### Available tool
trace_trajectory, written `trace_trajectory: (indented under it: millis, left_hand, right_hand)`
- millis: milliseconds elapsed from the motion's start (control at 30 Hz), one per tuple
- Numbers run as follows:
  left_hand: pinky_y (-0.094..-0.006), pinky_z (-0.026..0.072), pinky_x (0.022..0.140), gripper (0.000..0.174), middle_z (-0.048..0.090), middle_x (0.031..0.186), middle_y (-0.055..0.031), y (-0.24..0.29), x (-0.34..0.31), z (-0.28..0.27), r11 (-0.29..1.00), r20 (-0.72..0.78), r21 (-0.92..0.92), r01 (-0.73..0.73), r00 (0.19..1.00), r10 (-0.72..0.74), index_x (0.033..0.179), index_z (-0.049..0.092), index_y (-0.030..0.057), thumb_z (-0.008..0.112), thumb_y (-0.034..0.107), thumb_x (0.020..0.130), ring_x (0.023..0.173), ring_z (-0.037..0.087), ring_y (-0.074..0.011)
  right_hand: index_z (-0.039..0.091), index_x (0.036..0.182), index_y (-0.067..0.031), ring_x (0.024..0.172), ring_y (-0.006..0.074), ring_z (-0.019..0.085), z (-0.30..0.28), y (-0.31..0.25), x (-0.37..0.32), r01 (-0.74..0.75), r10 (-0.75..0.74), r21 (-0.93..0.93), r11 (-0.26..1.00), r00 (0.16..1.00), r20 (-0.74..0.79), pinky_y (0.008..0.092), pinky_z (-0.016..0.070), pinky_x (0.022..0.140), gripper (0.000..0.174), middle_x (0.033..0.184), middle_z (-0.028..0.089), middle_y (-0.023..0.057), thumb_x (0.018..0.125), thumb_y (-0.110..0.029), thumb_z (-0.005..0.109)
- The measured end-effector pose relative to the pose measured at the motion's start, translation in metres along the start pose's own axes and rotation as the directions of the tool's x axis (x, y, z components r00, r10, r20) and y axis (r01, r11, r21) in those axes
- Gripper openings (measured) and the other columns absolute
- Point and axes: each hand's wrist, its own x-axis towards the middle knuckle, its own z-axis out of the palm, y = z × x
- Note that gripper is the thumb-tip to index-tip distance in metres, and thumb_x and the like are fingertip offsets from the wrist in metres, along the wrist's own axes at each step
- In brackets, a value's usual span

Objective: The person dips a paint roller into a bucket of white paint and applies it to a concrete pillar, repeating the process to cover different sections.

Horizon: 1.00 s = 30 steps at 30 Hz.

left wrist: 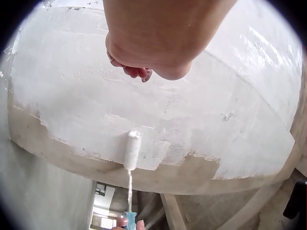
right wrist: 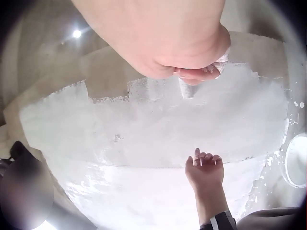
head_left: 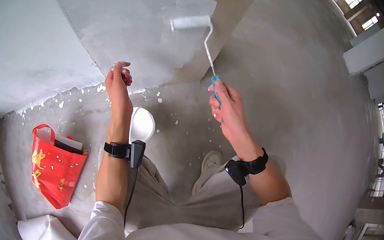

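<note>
A: Up close, the right hand (head_left: 228,109), centre frame, grips the paint roller's blue handle (head_left: 216,89)!
B: And the roller head (head_left: 191,22) sits upper centre, on the white-painted wall (head_left: 117,22). The left hand (head_left: 119,78), left of centre, is loose and empty.

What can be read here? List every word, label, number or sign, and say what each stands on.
Red tote bag with handles on the floor: gold printed marks, too small and blurred to read.
White paint roller with blue handle, white round bucket, grey concrete wall: no lettering shows.
Nothing else legible in any view.
</note>
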Motion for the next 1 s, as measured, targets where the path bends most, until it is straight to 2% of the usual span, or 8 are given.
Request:
trace_trajectory:
  millis: [67,133,233,367,433,800,1000]
  left_hand:
    - [-0.0228,0.0296,0.054,0.029,0.044,0.066,0.0029,0.002,-0.002,-0.002,1.0,-0.01,-0.011,-0.006,1.0,0.006,0.094,0.064,0.0002,0.053,0.027,0.098,0.059,0.039,-0.0062]
    - [-0.0232,0.0295,0.055,0.029,0.041,0.062,0.0028,0.002,0.0,-0.003,1.0,-0.045,0.01,0.007,0.999,-0.006,0.092,0.065,0.0012,0.051,0.025,0.099,0.058,0.039,-0.0066]
    - [-0.0221,0.0292,0.054,0.029,0.043,0.066,0.0036,0.003,0.003,-0.018,0.999,-0.049,0.032,-0.009,0.999,0.01,0.094,0.064,0.0017,0.053,0.028,0.098,0.059,0.039,-0.0055]
    - [-0.0221,0.029,0.053,0.028,0.043,0.066,0.0038,0.008,0.01,-0.035,1.0,-0.099,0.017,-0.017,0.995,0.019,0.092,0.063,0.0032,0.053,0.028,0.098,0.058,0.039,-0.0054]
    - [-0.022,0.0294,0.053,0.027,0.043,0.064,0.0036,0.011,0.012,-0.036,0.999,-0.119,-0.021,-0.041,0.992,0.039,0.09,0.064,0.0029,0.053,0.027,0.097,0.058,0.039,-0.0058]
    - [-0.0235,0.0287,0.054,0.026,0.04,0.062,0.0034,0.017,0.005,-0.032,0.995,-0.126,-0.094,-0.016,0.992,0.004,0.086,0.063,0.0025,0.054,0.026,0.096,0.057,0.037,-0.0068]
    - [-0.0232,0.0286,0.053,0.024,0.039,0.063,0.0039,0.017,0.007,-0.037,0.992,-0.133,-0.125,-0.016,0.991,-0.001,0.085,0.062,0.0037,0.055,0.025,0.094,0.057,0.036,-0.0067]
  right_hand:
    - [0.055,0.089,-0.0069,0.047,0.0025,0.031,0.008,-0.012,-0.006,0.066,-0.066,-0.027,0.997,0.998,-0.008,0.0205,0.0232,0.04,0.029,0.06,0.041,-0.006,0.101,-0.034,0.052]
    - [0.055,0.09,-0.0062,0.047,0.0024,0.031,0.014,-0.03,-0.005,0.196,-0.195,0.051,0.979,0.98,-0.026,0.0205,0.0229,0.039,0.029,0.06,0.041,-0.0056,0.102,-0.032,0.05]
    - [0.055,0.091,-0.0054,0.046,0.0025,0.031,0.011,-0.055,-0.002,0.238,-0.242,0.126,0.963,0.97,0.022,0.0205,0.0227,0.039,0.03,0.061,0.041,-0.0052,0.103,-0.032,0.048]
    - [0.054,0.09,-0.0053,0.045,0.0027,0.031,0.014,-0.064,-0.001,0.305,-0.307,0.05,0.951,0.951,0.035,0.0209,0.0229,0.039,0.03,0.061,0.041,-0.0049,0.103,-0.032,0.048]
    - [0.053,0.088,-0.0064,0.044,0.0028,0.031,0.017,-0.065,-0.003,0.262,-0.264,0.071,0.962,0.964,0.021,0.0209,0.0228,0.038,0.03,0.06,0.04,-0.0049,0.103,-0.033,0.048]
    - [0.052,0.087,-0.0081,0.042,0.0026,0.031,0.02,-0.063,-0.006,0.294,-0.296,0.065,0.953,0.955,0.018,0.0198,0.0232,0.037,0.033,0.057,0.039,-0.0057,0.102,-0.037,0.048]
    - [0.053,0.086,-0.0078,0.043,0.0025,0.032,0.032,-0.113,0.001,0.387,-0.392,0.092,0.918,0.918,0.052,0.0193,0.0236,0.038,0.035,0.058,0.041,-0.0056,0.101,-0.039,0.05]
